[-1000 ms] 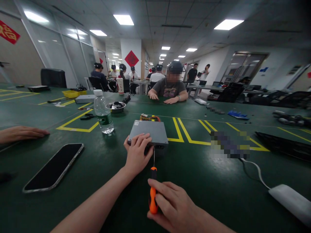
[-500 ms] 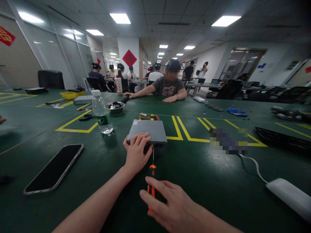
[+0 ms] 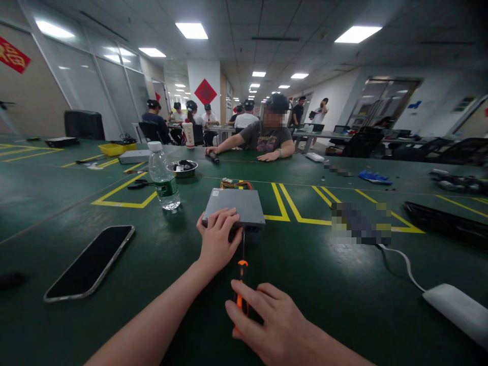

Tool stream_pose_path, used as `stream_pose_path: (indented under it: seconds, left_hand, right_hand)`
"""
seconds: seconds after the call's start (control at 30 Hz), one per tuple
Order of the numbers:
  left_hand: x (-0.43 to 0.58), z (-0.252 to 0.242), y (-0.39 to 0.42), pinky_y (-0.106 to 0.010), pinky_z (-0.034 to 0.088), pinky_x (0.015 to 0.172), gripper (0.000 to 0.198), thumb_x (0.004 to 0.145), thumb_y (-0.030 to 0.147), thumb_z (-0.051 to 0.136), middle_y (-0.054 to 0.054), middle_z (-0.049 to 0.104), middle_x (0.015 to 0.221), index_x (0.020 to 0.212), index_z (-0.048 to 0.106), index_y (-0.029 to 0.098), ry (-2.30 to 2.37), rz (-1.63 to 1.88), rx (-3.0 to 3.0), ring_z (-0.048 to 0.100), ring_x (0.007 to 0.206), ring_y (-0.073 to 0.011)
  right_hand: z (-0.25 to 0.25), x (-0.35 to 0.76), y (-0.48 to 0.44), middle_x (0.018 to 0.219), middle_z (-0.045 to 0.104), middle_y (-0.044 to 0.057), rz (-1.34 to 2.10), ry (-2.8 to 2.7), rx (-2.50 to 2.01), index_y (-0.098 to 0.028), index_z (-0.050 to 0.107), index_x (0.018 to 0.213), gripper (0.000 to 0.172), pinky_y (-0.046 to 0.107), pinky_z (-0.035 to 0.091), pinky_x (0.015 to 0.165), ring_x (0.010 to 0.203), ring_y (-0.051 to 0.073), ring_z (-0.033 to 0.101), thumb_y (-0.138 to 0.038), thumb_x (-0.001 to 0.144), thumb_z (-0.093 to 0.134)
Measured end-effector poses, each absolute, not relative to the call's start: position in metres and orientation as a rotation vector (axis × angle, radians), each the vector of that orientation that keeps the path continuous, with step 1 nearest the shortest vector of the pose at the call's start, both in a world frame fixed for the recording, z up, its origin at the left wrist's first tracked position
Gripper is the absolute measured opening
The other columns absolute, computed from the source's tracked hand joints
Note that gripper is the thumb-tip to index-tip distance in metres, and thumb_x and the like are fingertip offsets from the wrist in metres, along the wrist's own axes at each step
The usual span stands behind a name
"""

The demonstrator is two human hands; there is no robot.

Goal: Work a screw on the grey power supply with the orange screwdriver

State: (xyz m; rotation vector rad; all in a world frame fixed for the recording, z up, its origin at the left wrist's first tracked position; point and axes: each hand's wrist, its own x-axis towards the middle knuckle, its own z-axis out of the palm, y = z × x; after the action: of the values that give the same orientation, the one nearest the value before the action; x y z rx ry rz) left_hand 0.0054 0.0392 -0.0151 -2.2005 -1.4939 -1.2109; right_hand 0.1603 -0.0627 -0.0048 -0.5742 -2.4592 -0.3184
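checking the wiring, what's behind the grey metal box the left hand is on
Behind the grey metal box, a bundle of yellow, red and black wires lies on the green table. Where they join the box is hidden by its top.

The right hand [image 3: 274, 325], a second ago gripping the orange-handled screwdriver [image 3: 241, 284] from the side with most of the handle showing, now lies over the handle so that only its front part shows. A co-worker's hand that rested flat on the bench [image 3: 343, 295] at the far left has gone from view. The person opposite, both hands first lying close in front, has stretched one arm out along the bench, and that co-worker's hand [image 3: 209, 151] now lies at a dark tool [image 3: 214, 158].
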Motion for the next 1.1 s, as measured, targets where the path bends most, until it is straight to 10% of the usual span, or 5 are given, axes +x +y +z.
stream_pose_path:
  seconds: [0.17, 0.8, 1.1]
  left_hand:
    - [0.005, -0.016, 0.039, -0.051, 0.016, 0.1, 0.019, 0.081, 0.029, 0.053, -0.002, 0.06, 0.119, 0.1, 0.055, 0.028, -1.497, -1.196, -2.205, 0.047, 0.113, -0.0244]
    - [0.005, -0.016, 0.04, -0.051, 0.016, 0.1, 0.02, 0.081, 0.03, 0.054, -0.002, 0.06, 0.118, 0.101, 0.055, 0.028, -1.485, -1.215, -2.204, 0.048, 0.113, -0.0241]
    - [0.004, -0.014, 0.038, -0.052, 0.017, 0.101, 0.02, 0.08, 0.028, 0.056, -0.002, 0.061, 0.117, 0.1, 0.056, 0.027, -1.461, -1.241, -2.184, 0.049, 0.112, -0.0242]
  right_hand:
    - [-0.005, 0.159, -0.061, 0.097, 0.065, 0.018, -0.339, -2.317, -0.544, -0.01, 0.056, 0.085, 0.021, 0.026, 0.05, 0.063, 0.077, 0.016, 0.064, -0.025, 0.093, 0.043]
    - [0.006, 0.164, -0.071, 0.101, 0.064, 0.021, -0.535, -2.394, -0.669, -0.009, 0.056, 0.103, 0.021, 0.03, 0.051, 0.075, 0.091, 0.022, 0.064, -0.013, 0.09, 0.039]
    - [0.007, 0.141, -0.087, 0.102, 0.062, 0.022, -0.745, -2.347, -1.176, -0.005, 0.056, 0.096, 0.028, 0.027, 0.052, 0.058, 0.066, 0.02, 0.066, 0.001, 0.081, 0.034]
